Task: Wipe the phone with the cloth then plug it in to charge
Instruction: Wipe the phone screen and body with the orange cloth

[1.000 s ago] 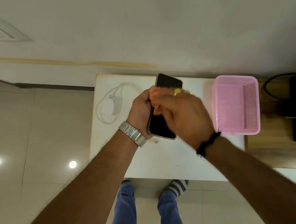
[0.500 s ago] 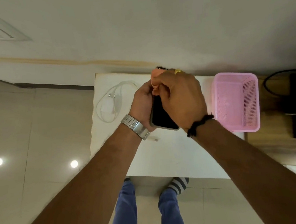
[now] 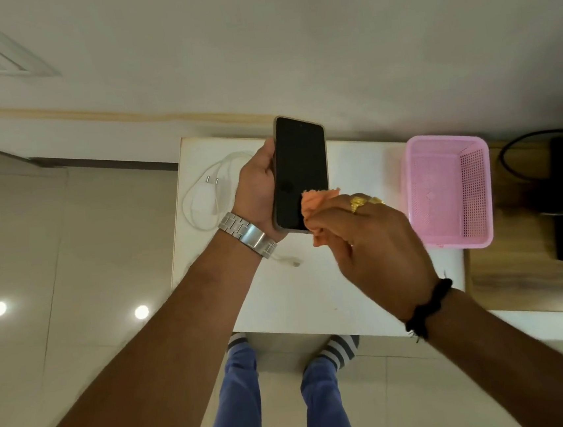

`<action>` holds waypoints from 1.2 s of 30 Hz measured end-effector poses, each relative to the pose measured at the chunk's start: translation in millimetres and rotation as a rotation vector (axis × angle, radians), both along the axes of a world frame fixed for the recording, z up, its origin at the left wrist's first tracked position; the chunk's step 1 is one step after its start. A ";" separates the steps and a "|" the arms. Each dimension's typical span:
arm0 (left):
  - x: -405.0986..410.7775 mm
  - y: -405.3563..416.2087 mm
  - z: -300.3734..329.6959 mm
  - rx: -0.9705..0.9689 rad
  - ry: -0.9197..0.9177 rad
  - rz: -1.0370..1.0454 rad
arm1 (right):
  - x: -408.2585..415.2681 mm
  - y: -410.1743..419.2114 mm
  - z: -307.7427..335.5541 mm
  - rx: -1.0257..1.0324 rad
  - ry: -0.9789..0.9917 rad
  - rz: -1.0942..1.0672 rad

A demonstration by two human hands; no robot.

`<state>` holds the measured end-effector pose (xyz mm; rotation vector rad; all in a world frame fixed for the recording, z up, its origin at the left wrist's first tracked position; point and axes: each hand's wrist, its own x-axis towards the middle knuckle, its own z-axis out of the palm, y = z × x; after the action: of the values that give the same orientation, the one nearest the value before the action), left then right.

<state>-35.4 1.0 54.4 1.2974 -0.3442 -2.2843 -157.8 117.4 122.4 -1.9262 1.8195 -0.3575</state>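
The wiping step was in hand; the left hand (image 3: pixel 258 188) gripped the phone (image 3: pixel 300 173) by its edge, screen up, above the table (image 3: pixel 315 289); the right hand (image 3: pixel 368 239) pinched the cloth (image 3: pixel 319 206) against the screen's lower corner. Next, likely, set the cloth down and fetch the charger (image 3: pixel 203 200), lying just left on the table.

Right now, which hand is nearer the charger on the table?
Left. The left hand holds the phone just beside the charger; the right hand, gripping the cloth, is beyond the phone.
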 end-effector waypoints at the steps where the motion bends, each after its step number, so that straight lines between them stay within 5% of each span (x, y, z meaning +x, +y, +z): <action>1: -4.1 1.7 2.0 -0.012 -0.024 -0.007 | 6.3 -0.6 -1.2 0.010 -0.029 0.002; 5: -7.9 2.8 0.0 -0.027 -0.120 0.005 | 18.8 -5.5 -6.8 0.074 -0.109 0.082; 9: 3.8 0.2 -3.4 0.004 0.017 0.019 | -6.8 13.2 -13.0 0.212 -0.050 0.004; 12: -5.8 4.4 1.6 -0.055 -0.047 -0.004 | 14.4 10.6 -16.2 0.109 -0.071 -0.034; 14: -9.5 4.8 0.0 -0.088 -0.135 0.014 | 30.8 2.3 -17.5 -0.148 -0.116 -0.005; 17: -1.1 2.8 0.0 -0.010 -0.010 0.005 | 21.0 1.8 -10.3 -0.246 -0.152 0.067; 21: 1.3 9.3 1.4 0.084 0.109 -0.074 | -12.2 -22.8 0.7 -0.028 0.052 -0.045; 25: -2.9 7.2 7.1 0.068 0.120 -0.050 | -21.1 -51.5 1.2 -0.041 0.040 -0.122; 32: 1.2 7.6 9.0 0.062 0.146 -0.151 | -4.8 -16.7 7.2 0.014 0.097 0.077; 36: -3.1 7.7 8.4 0.079 0.235 -0.116 | -30.0 -65.5 2.0 -0.107 0.099 -0.126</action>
<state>-38.5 8.8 62.8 1.0536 -0.2555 -2.5395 -187.8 51.9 124.4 -1.9358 2.0298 -0.4160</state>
